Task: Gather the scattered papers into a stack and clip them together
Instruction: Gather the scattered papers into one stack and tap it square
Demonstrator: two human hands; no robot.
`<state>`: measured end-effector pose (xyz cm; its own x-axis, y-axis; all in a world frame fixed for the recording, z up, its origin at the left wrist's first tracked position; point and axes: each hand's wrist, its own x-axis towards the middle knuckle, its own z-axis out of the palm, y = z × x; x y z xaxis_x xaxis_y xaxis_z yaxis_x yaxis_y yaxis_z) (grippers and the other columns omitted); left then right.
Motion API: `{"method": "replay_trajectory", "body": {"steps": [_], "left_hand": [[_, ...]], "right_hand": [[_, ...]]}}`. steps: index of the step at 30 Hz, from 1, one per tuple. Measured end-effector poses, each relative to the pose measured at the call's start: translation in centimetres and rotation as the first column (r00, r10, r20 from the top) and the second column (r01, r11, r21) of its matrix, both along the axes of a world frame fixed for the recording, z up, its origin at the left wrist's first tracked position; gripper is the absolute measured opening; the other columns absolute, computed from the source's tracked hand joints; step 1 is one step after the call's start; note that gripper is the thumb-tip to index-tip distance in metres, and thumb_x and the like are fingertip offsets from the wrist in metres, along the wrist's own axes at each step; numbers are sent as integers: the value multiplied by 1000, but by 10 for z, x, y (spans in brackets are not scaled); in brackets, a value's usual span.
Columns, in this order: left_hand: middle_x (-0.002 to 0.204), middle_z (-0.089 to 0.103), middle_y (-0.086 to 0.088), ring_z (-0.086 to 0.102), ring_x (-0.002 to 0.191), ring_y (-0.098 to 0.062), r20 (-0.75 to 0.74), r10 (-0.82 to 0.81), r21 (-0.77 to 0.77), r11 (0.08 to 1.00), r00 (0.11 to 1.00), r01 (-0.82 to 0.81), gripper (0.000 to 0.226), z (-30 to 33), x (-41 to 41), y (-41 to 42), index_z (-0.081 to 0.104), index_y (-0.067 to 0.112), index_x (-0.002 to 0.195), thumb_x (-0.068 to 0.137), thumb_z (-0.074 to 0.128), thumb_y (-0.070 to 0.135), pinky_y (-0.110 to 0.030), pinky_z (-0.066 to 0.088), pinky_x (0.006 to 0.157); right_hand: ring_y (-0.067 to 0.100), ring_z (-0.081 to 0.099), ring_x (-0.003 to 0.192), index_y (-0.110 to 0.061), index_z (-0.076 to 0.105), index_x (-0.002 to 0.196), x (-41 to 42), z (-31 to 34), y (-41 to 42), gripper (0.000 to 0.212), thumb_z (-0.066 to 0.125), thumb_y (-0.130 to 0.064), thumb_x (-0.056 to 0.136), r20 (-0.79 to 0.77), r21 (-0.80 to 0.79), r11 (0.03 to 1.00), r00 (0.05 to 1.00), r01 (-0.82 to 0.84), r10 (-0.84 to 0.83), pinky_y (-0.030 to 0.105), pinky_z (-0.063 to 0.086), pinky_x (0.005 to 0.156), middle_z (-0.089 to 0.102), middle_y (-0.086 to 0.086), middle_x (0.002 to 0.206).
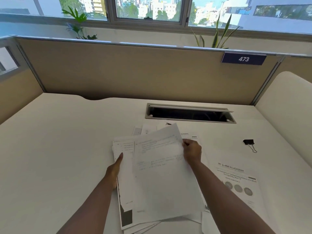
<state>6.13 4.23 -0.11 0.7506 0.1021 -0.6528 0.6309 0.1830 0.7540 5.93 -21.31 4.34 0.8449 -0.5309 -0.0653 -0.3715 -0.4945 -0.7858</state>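
A loose pile of white printed papers (128,191) lies on the white desk (59,149) in front of me. My right hand (191,152) pinches the right edge of the top sheet (162,174), which is lifted and tilted over the pile. My left hand (114,168) holds the left side of the pile, thumb lying on top of a sheet. One printed sheet with round pictures (239,181) lies apart at the right. More sheets (148,129) stick out behind the pile. A black binder clip (249,144) lies on the desk at the far right.
An open cable slot (189,114) is cut into the desk behind the papers. A beige partition (135,73) with a "473" sign (244,59) closes off the back. A white side panel (287,102) stands at the right.
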Motion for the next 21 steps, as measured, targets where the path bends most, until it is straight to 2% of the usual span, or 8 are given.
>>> {"method": "replay_trajectory", "body": {"steps": [3,6,8,9,11,14,17,21], "left_hand": [[126,60,-21,59,114,-34,34,-33,38,999,999,31,59,-2,-2,-1,56,-3,125,75,75,22,-48,44,104],[128,58,-27,58,116,-37,41,-85,33,996,996,83,54,-5,-5,1,55,-8,125,75,72,1,-52,41,105],[130,55,-28,55,119,-39,36,-80,33,996,996,79,53,-5,-5,2,52,-9,127,77,68,-5,-53,41,105],[130,55,-28,55,119,-40,32,-75,22,997,997,75,52,-5,-5,3,51,-9,128,78,67,-6,-53,41,104],[132,53,-29,55,117,-40,30,-71,1,997,997,71,49,-7,-4,3,50,-8,129,81,64,-5,-52,42,103],[132,53,-28,56,105,-33,37,-63,-8,998,997,64,45,-7,-2,3,50,-7,129,85,61,-1,-49,43,100],[132,53,-28,55,102,-32,34,-46,-10,999,998,47,43,-10,0,3,50,-7,129,87,59,1,-50,43,101],[131,54,-28,57,110,-35,32,-20,0,1000,999,20,45,-14,2,2,52,-6,127,85,63,3,-53,42,103]], "right_hand": [[30,57,110,-9,68,113,-3,-13,10,30,49,-6,90,-71,-8,995,993,-99,98,26,44,86,67,18,115],[28,58,113,-5,62,121,-5,-19,15,32,48,-7,92,-115,57,979,973,-194,200,30,44,96,62,14,126],[27,61,103,-2,59,123,-7,-21,12,32,48,-6,92,-106,155,971,974,-182,199,36,48,97,60,16,128],[28,62,103,-3,58,124,-9,-22,8,33,50,-6,92,-101,140,977,979,-163,177,36,48,97,59,16,129],[31,54,117,-8,52,130,-13,-23,-4,39,54,-12,91,-159,-60,994,984,-90,79,36,41,99,54,15,134],[37,36,130,-11,34,140,-24,-20,-27,65,60,-38,86,-382,-368,930,909,16,-166,45,35,104,38,19,141],[36,27,134,-5,19,143,-31,-20,-44,98,68,-54,73,-563,-302,950,789,81,-246,49,30,108,27,19,145],[35,35,129,-1,29,134,-35,-29,-51,95,78,-45,67,-562,-262,961,794,94,-231,46,34,106,31,20,139]]}}
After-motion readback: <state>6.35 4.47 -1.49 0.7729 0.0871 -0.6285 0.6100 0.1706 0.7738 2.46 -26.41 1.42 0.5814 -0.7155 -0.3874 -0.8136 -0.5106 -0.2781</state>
